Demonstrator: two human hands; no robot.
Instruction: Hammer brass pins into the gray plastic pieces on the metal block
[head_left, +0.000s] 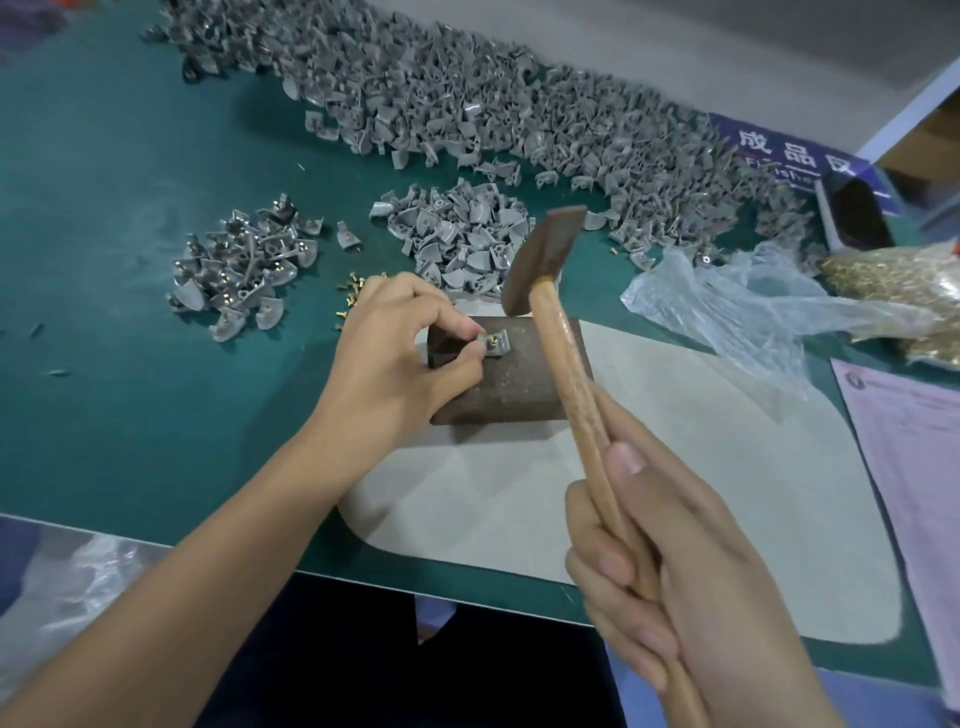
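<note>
Gray piece with brass pin is lying on the metal block; my left hand is pinching it, while my right hand is gripping the raised hammer.

Green table, strewn with gray plastic pieces, a gray mat, loose brass pins, a plastic bag, a pink paper.

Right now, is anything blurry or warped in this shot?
Head view: wide-angle bend curves the table edge; hammer head slightly soft; pin and left hand fairly sharp; right hand looms large up close.
</note>
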